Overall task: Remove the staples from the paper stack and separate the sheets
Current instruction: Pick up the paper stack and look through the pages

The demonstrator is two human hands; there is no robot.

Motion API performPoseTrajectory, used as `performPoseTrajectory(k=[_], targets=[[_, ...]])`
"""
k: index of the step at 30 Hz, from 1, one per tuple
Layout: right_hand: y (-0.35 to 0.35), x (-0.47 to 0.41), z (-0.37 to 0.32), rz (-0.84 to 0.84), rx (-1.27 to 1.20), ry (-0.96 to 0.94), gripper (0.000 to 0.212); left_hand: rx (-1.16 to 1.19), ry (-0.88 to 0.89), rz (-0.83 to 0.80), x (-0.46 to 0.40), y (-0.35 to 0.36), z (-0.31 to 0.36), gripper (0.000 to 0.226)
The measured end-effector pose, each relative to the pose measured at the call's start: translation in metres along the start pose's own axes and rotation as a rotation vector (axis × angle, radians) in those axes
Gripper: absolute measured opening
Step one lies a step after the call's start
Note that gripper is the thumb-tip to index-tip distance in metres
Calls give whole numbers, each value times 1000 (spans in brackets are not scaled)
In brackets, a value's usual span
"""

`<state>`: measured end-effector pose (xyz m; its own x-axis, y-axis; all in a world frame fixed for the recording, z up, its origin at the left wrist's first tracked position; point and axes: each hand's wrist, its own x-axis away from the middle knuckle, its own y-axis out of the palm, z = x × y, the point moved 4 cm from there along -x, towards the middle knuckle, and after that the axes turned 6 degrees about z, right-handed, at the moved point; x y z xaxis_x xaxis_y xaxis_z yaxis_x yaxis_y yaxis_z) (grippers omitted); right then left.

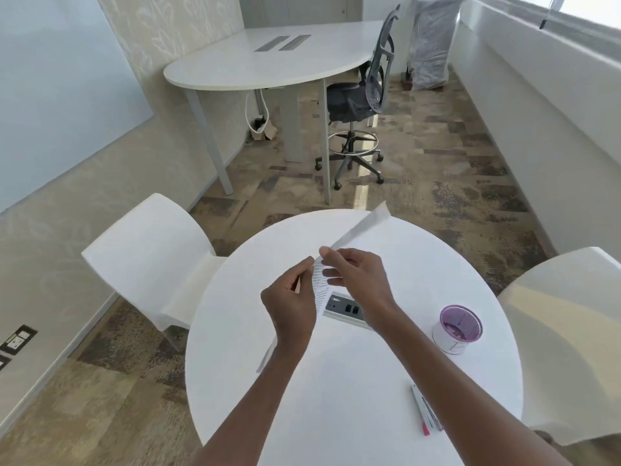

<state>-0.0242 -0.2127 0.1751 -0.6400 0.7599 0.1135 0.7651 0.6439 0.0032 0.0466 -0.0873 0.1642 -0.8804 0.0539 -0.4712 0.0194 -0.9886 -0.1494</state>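
Note:
I hold a stapled paper stack (361, 227) in the air above the round white table (336, 398), seen nearly edge-on. Printed text shows on a sheet between my hands. My right hand (356, 280) pinches the stack's near upper corner between thumb and fingers. My left hand (290, 307) grips the lower part of the sheets, fingers curled toward the same corner. Any staple is too small to make out. A pale sheet edge hangs down below my left wrist.
A purple mesh cup (457, 329) stands on the table at the right. Pens (426, 413) lie near the front right edge. A power socket panel (346, 309) is set into the table's middle. White chairs (148, 257) flank the table.

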Motion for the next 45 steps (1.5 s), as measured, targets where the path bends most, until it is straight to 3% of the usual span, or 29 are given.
performPoseTrajectory(k=[2,5,8,12,14,16,19,22,25,27,30,34,41,45], targets=[[7,0,-6,14,-126,81,39,-12,94,7,4,-1,3,16],[3,-1,-5,72,-244,180,27,-38,236,-25,9,-5,6,19],[-1,0,-2,37,-444,243,28,-89,340,-23,18,-9,8,20],[-2,0,1,2,-661,294,33,-47,260,41,44,-17,15,14],[-3,1,5,-9,-719,309,31,-11,91,26,61,-19,19,6],[-4,2,9,-19,-736,326,26,66,-278,-60,68,-12,16,13],[-7,5,15,-23,-721,358,14,649,-921,-263,64,14,16,27],[-11,8,21,-11,-712,380,16,1002,-1149,-193,51,21,18,23],[-15,9,24,-20,-702,375,20,1007,-1171,-141,44,20,14,14],[-18,9,25,-31,-686,361,24,990,-1169,-128,43,19,9,21],[-22,10,27,-58,-643,345,25,954,-1157,-167,43,19,7,26],[-29,10,33,-115,-601,348,28,926,-1134,-212,48,18,5,16],[-35,4,58,-72,-553,401,38,786,-994,-257,48,16,-14,35],[-49,5,82,-131,-332,475,55,735,-941,-208,55,19,-27,34]])
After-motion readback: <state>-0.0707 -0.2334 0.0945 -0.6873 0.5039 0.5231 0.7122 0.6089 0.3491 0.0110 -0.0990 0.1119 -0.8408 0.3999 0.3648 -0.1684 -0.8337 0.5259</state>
